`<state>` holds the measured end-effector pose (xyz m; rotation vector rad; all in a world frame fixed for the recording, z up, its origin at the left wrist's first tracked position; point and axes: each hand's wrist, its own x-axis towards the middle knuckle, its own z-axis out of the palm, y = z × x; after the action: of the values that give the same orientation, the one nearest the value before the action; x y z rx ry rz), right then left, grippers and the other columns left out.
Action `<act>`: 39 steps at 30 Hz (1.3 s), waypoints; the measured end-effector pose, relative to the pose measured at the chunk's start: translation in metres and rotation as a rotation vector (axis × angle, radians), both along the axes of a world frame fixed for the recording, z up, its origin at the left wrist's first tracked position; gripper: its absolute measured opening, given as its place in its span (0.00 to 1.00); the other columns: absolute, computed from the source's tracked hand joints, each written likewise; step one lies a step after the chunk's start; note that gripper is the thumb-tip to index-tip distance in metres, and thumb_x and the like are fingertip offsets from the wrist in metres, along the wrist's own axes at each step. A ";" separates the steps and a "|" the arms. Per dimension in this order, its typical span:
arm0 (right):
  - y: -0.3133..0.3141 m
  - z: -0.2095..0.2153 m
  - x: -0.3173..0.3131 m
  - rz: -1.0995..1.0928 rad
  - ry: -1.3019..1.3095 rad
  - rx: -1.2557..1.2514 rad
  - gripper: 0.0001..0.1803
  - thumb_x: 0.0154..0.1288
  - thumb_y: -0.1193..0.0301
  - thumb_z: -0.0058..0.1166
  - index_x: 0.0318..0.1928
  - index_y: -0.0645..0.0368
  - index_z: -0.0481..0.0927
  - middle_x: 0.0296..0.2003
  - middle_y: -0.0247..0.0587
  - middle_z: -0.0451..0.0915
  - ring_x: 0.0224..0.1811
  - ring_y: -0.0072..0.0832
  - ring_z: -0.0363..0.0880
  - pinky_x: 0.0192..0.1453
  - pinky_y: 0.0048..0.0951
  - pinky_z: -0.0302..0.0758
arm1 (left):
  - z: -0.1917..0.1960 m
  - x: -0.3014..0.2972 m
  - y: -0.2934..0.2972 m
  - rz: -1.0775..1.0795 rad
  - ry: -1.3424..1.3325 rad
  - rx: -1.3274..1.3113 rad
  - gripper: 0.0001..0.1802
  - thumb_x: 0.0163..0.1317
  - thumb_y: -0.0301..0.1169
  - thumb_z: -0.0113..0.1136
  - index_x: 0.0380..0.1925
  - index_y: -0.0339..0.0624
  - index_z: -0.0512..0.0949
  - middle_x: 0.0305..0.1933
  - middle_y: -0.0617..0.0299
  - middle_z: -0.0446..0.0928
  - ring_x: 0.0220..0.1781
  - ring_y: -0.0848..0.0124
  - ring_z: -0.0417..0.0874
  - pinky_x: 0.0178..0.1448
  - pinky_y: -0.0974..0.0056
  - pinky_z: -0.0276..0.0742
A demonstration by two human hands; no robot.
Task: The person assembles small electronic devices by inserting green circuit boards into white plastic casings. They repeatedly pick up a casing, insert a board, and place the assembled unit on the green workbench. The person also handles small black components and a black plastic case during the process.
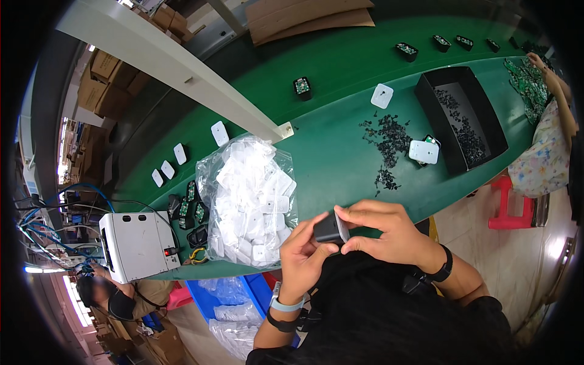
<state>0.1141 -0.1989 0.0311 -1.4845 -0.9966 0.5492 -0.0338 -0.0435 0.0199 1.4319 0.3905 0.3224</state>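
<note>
My left hand (301, 258) grips a small black box-shaped housing (327, 230) near the front edge of the green table. From the other side, the fingers of my right hand (386, 231) are closed on the pale cover at the housing's right end. Both hands meet around the piece, hiding part of it. Left of my hands lies a clear plastic bag (249, 204) full of white covers. Beyond my right hand, a white cover (424, 152) rests on a black housing with a green circuit board. Small black pieces (389, 143) lie scattered farther off, near another white cover (382, 95).
A black tray (496, 125) holds more small black pieces. Several open housings stand on the green belt (347, 55) behind. A slanted white post (182, 67) meets the table, and a white machine (137, 246) stands left. Co-workers sit at both sides; blue bins (258, 292) are below.
</note>
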 end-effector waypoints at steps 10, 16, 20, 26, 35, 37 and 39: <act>0.032 -0.016 0.011 -0.068 0.002 -0.056 0.21 0.53 0.71 0.79 0.48 0.64 0.88 0.51 0.51 0.87 0.50 0.39 0.89 0.55 0.32 0.84 | -0.030 0.016 0.008 0.139 0.005 -0.378 0.31 0.71 0.26 0.65 0.71 0.30 0.68 0.62 0.58 0.79 0.57 0.74 0.80 0.63 0.67 0.75; 0.068 -0.010 0.034 -0.056 -0.176 -0.078 0.20 0.51 0.71 0.79 0.45 0.63 0.89 0.49 0.49 0.88 0.51 0.38 0.89 0.57 0.33 0.83 | -0.033 0.033 0.029 0.194 -0.047 -0.279 0.32 0.69 0.25 0.67 0.71 0.33 0.69 0.58 0.59 0.80 0.52 0.72 0.80 0.59 0.66 0.77; 0.097 -0.031 0.120 -0.270 -0.332 -0.215 0.20 0.51 0.70 0.77 0.45 0.64 0.88 0.45 0.49 0.88 0.43 0.38 0.88 0.50 0.33 0.83 | -0.030 0.039 0.044 0.135 0.125 0.277 0.29 0.67 0.26 0.68 0.67 0.36 0.73 0.49 0.57 0.81 0.51 0.68 0.83 0.57 0.64 0.80; 0.162 -0.074 0.222 -0.603 -0.596 -0.522 0.22 0.52 0.67 0.76 0.46 0.65 0.89 0.42 0.60 0.87 0.45 0.51 0.87 0.53 0.42 0.82 | -0.028 0.005 0.054 0.132 0.203 0.888 0.15 0.59 0.25 0.68 0.47 0.33 0.81 0.45 0.47 0.79 0.45 0.48 0.80 0.50 0.51 0.77; 0.157 -0.070 0.212 -0.638 -0.805 -0.323 0.24 0.55 0.65 0.74 0.51 0.63 0.85 0.45 0.54 0.86 0.46 0.48 0.86 0.51 0.43 0.81 | -0.031 0.021 0.075 0.143 0.250 1.211 0.18 0.59 0.25 0.67 0.49 0.31 0.80 0.48 0.48 0.76 0.53 0.49 0.76 0.57 0.49 0.72; 0.144 -0.047 0.197 -0.624 -0.797 -0.258 0.23 0.57 0.67 0.73 0.51 0.62 0.85 0.43 0.51 0.85 0.43 0.45 0.85 0.47 0.41 0.81 | -0.030 0.035 0.076 0.128 0.414 1.321 0.20 0.59 0.28 0.67 0.50 0.32 0.79 0.49 0.48 0.75 0.54 0.51 0.75 0.59 0.49 0.69; 0.117 -0.010 0.168 -0.556 -0.625 -0.344 0.21 0.59 0.68 0.71 0.51 0.60 0.84 0.40 0.47 0.84 0.40 0.41 0.83 0.43 0.38 0.80 | -0.037 0.049 0.079 0.137 0.536 1.413 0.21 0.59 0.30 0.68 0.52 0.32 0.79 0.49 0.49 0.74 0.55 0.51 0.73 0.61 0.49 0.66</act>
<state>0.2821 -0.0817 0.0209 -2.2139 -0.9118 -0.1764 0.0150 0.0359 -0.0175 2.9093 0.7615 0.3233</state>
